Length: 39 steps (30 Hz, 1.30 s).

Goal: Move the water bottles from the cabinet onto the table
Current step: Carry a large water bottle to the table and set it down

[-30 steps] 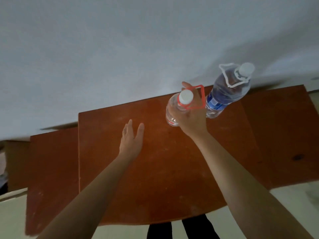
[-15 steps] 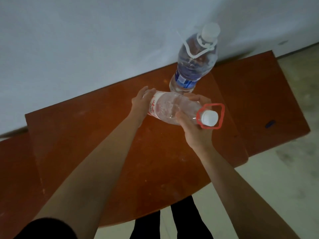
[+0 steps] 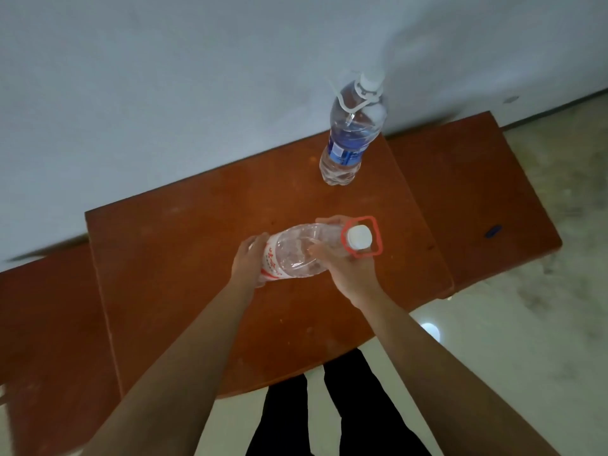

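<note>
A clear water bottle with a red-and-white label, a white cap and a red carry ring [image 3: 296, 253] lies tilted on its side above the brown wooden surface [image 3: 204, 225]. My right hand [image 3: 348, 269] grips its neck just behind the cap. My left hand [image 3: 246, 263] holds its bottom end. A second, larger bottle with a blue label and a white handle strap [image 3: 350, 136] stands upright at the back of the surface, close to the wall and apart from both hands.
Lower brown side sections [image 3: 473, 192] flank the raised middle on both sides. A small dark blue mark [image 3: 492, 231] lies on the right section. A pale wall [image 3: 197, 93] rises behind. My dark-trousered legs [image 3: 329, 416] stand on light floor tiles [image 3: 543, 324].
A second ago my right hand held the red-ringed bottle upright beside the blue one; it has since tipped sideways, my left hand has taken its base, and both came toward me.
</note>
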Available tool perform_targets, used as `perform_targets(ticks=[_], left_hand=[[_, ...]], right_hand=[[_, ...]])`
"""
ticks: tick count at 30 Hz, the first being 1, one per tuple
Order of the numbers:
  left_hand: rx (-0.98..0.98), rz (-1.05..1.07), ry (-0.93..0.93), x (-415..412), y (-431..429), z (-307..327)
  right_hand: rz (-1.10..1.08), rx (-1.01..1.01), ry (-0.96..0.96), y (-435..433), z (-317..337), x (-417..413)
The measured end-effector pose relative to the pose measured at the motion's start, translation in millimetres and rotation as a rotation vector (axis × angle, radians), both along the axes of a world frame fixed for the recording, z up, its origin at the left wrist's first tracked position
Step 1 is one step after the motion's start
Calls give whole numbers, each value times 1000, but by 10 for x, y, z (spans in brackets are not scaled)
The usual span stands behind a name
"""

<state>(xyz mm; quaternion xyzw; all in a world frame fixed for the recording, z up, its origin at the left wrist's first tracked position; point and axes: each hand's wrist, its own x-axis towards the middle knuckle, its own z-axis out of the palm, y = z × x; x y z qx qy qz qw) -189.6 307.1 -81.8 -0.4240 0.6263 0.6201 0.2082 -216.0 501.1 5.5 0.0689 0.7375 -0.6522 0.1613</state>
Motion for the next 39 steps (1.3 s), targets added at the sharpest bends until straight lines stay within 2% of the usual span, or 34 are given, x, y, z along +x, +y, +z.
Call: perform_targets(ticks=[7, 10, 12, 17, 22, 27, 32, 35, 39], left_hand=[[44, 166, -149, 1031, -151, 308], [-26, 227, -83, 1219, -159, 646], [-101, 340, 18, 1364, -155, 946], [-275, 598, 152, 1966, 15, 1712], [-324, 895, 272, 2622, 388, 2362], [-381, 1189, 335, 3531, 690, 2729], [-496, 1369, 363, 4680, 885, 2912], [-592, 1486, 358, 5630, 1063, 2956], [-760, 1580, 323, 7015, 1355, 2966]], right_hand=[[145, 53, -125, -117, 424, 394], [189, 93, 19, -165, 562, 546], [277, 107, 115, -274, 751, 585], [490, -132, 167, -494, 1332, 776], [677, -318, 199, -628, 1982, 1217], [866, -427, 241, -790, 2390, 2095], [1043, -496, 284, -922, 2542, 3213], [1185, -520, 228, -993, 2552, 4150], [1313, -423, 244, -1109, 2527, 5569]])
